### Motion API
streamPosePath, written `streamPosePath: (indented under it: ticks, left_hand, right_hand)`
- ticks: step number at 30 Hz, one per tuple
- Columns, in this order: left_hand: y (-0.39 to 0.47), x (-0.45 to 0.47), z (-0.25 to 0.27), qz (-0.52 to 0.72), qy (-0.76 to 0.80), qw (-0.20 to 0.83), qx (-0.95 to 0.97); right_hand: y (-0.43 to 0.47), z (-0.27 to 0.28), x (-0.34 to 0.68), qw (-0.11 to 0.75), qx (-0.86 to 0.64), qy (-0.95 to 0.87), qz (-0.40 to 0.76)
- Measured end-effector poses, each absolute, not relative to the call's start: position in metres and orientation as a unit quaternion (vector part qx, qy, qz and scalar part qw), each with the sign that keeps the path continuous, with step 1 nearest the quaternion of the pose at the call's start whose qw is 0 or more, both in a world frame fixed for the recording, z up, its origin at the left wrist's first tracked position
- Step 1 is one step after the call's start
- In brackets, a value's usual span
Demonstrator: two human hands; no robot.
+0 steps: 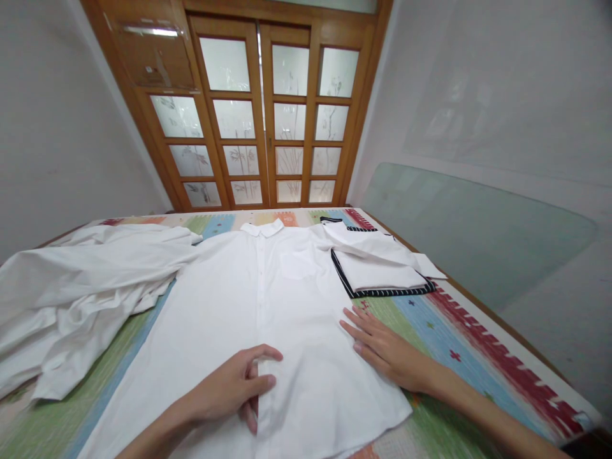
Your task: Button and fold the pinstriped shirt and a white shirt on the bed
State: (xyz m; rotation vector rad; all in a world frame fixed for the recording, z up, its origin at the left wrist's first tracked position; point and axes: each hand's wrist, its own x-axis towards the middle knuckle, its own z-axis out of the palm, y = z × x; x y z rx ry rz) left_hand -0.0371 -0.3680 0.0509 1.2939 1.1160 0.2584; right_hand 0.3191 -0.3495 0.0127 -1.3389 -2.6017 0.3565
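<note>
A white button-up shirt (229, 312) lies spread front side up, its collar at the far end. My left hand (239, 386) is curled at the lower button placket, with the thumb over the placket edge and the other fingers partly hidden beside it, gripping the cloth. The index finger stretches across the shirt front. My right hand (377, 344) lies flat with its fingers apart on the shirt's right side edge. Close to the right sleeve is a folded white cloth with black striped trim (387, 290), partly under that sleeve.
More crumpled white fabric (95, 287) lies at the left. Everything rests on a table with a colourful patterned cover (459, 376). A pale glass panel (473, 223) stands along the right wall. Wooden doors with glass panes (262, 115) are behind the table.
</note>
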Motion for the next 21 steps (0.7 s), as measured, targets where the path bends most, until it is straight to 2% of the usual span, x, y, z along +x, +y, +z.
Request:
streamPosePath:
  ticks: [8,15,21]
  left_hand:
    - [-0.391,-0.034,0.043,0.093,0.402,0.729,0.546]
    - [-0.401,-0.036,0.044,0.073,0.477,0.656,0.581]
    - [-0.400,-0.034,0.043,0.064,0.445,0.669,0.592]
  right_hand:
    - [-0.382,0.015,0.338,0.075,-0.510,-0.839,0.172]
    - [-0.405,0.022,0.336,0.143,-0.584,-0.769,0.216]
    - [-0.412,0.026,0.321,0.131,-0.635,-0.713,0.268]
